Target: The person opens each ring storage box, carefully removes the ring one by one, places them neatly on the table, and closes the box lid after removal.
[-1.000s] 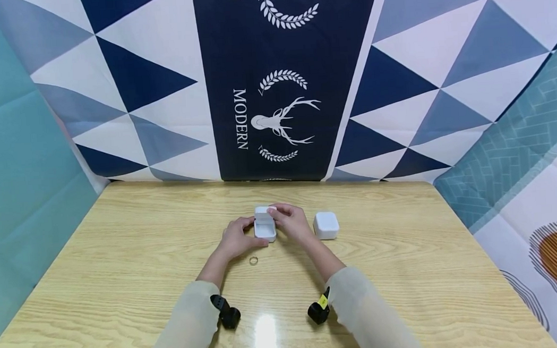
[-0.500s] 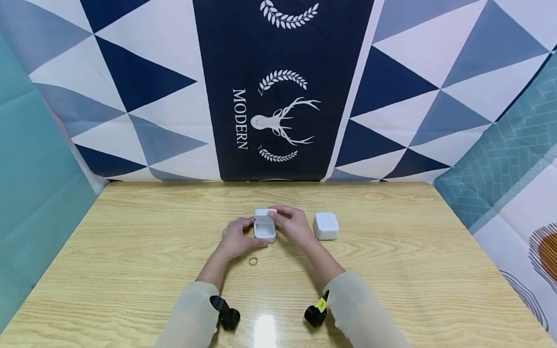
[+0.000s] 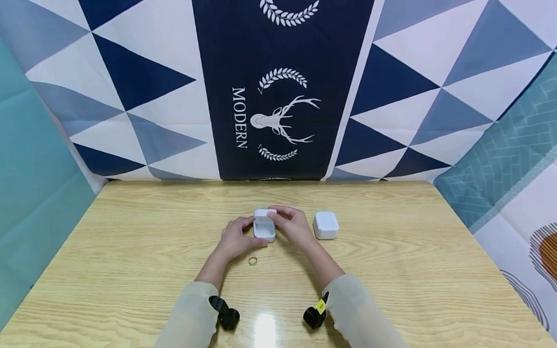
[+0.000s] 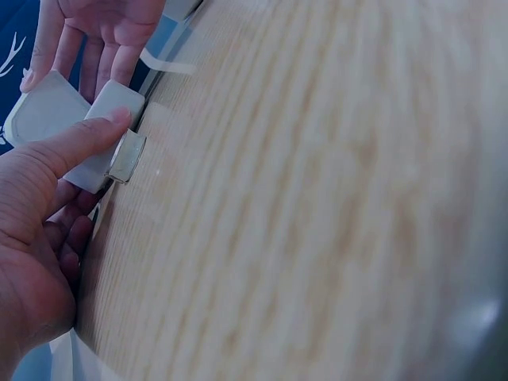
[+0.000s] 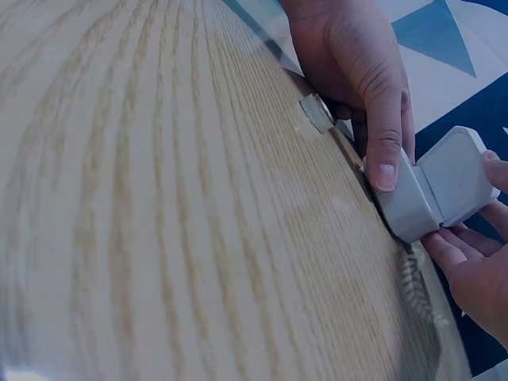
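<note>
White hinged box [image 3: 265, 230] sits between the two hands, on the far half of the table [image 3: 145, 267], its lid [image 5: 459, 176] raised on the hinge at the back and its inside facing the person. Handling it well seems to call for a firm base and a light touch on top: the left hand [image 3: 237, 239] should press just enough to stop the base [image 5: 409, 202] sliding, while the right hand [image 3: 295, 226] guides the lid by its outer edge, square to the hinge and without twisting. Fingertips are best placed clear of the rim, where they could be nipped.

The left hand is partly curled, pinching the base with the thumb along the near side and fingers at the far left. The right hand grips the lid at its right edge, thumb in front and index finger behind; its lower fingers lie close against the base, though whether they touch is hard to tell.

Nearer the person, just in front of the box and apart from it, a thin ring [image 3: 252, 261] rests on the table. Beyond the right hand stands a white rounded block [image 3: 326, 225], untouched. Farther back hangs a patterned cloth [image 3: 155, 32].
</note>
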Motion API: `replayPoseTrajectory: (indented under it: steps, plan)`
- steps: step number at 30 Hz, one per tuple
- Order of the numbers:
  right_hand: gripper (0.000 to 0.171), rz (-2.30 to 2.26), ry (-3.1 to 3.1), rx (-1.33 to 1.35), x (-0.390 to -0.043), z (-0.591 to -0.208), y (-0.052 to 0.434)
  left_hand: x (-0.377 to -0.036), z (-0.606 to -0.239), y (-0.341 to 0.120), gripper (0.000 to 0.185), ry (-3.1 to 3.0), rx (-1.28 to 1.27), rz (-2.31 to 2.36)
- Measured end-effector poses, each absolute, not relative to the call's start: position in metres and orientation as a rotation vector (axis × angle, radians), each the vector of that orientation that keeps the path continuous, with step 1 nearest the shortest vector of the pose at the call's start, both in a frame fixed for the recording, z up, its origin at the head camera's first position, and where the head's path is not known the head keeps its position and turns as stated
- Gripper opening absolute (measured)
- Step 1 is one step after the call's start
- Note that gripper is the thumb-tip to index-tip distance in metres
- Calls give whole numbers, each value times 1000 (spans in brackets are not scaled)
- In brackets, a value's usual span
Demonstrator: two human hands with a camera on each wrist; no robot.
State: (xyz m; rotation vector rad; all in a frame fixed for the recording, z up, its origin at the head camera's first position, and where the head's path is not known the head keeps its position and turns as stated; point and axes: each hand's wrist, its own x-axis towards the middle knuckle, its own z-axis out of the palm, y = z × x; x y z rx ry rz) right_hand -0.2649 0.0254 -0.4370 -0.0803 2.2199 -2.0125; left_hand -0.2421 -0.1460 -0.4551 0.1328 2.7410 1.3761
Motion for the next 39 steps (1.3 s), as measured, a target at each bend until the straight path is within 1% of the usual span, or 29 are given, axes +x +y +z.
replayPoseTrajectory:
  steps: [24, 39]
  plan:
    - [32, -2021, 2197, -153, -249, -438, 34, -226, -455, -139, 74, 2724, 96, 1408]
    - [32, -2039, 2167, -148, -250, -437, 34, -227, -452, -138, 74, 2706, 76, 1417]
